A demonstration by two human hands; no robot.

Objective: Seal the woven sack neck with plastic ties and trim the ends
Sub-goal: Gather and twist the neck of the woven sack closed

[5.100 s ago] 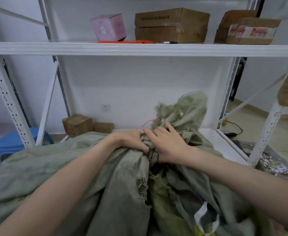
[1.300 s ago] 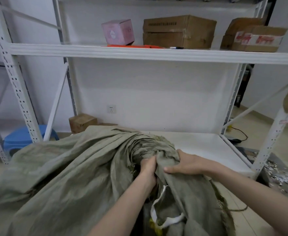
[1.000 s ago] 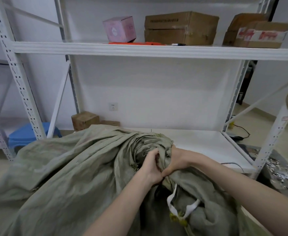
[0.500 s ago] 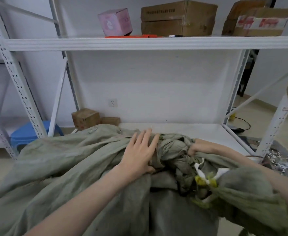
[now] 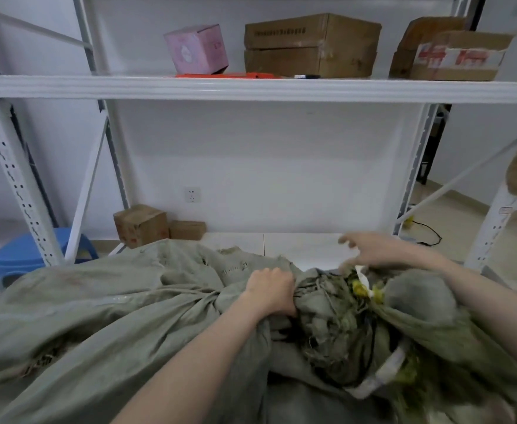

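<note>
The woven sack [image 5: 128, 316] lies low before the person, partly on the white shelf board [image 5: 297, 246]. The left hand [image 5: 271, 293] clenches its gathered neck, I think to have the bunch tight for a tie. Just beyond, the right hand [image 5: 376, 249] hovers with fingers spread and holds nothing; no tie is visible.

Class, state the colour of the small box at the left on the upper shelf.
The small box is pink, seen in the head view.

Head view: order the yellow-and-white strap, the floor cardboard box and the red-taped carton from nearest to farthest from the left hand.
From the left hand, gripping the sack neck:
1. Yellow-and-white strap, just right, in the folds.
2. Floor cardboard box, back left.
3. Red-taped carton, upper shelf, far right.
</note>
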